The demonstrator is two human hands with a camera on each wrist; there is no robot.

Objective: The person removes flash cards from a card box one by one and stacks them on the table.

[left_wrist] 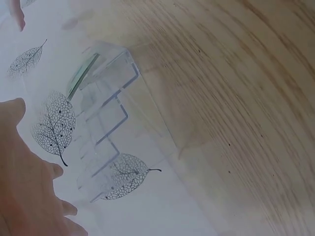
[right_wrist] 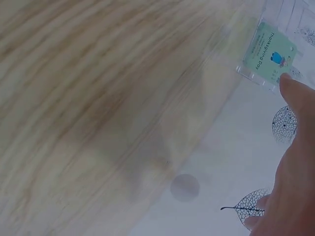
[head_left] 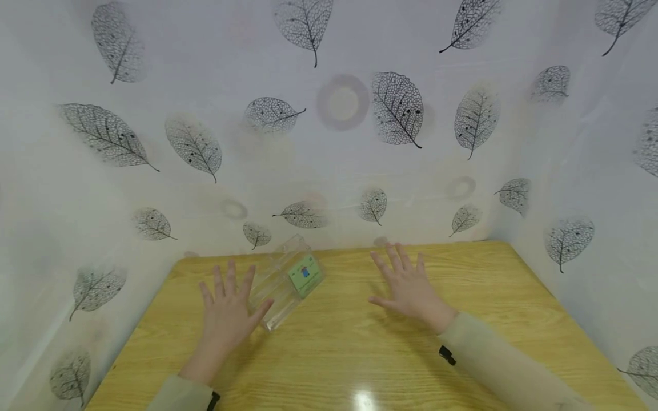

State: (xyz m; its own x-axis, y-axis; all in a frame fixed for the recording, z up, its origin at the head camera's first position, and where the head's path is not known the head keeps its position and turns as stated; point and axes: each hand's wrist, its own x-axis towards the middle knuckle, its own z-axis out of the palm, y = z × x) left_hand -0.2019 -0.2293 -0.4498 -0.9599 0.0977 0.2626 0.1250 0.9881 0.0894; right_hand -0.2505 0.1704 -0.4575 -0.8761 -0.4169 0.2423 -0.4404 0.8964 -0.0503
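Observation:
A clear plastic stepped stand [head_left: 277, 288] sits at an angle on the wooden table, left of the middle and near the back. On its right part lies a small green card [head_left: 305, 275] with a blue figure; "Thanksgiving Day" can be read on the card [right_wrist: 270, 53] in the right wrist view. Seen from the left wrist, the stand [left_wrist: 106, 120] shows its stepped side profile. My left hand [head_left: 226, 314] hovers just left of the stand, fingers spread, holding nothing. To the right of the stand, my right hand [head_left: 408, 285] is also spread and holds nothing.
The yellowish wooden table [head_left: 329, 348] ends at a white curtain [head_left: 334, 165] printed with dark skeleton leaves, which encloses the back and both sides. A bright light reflection shows near the table's front.

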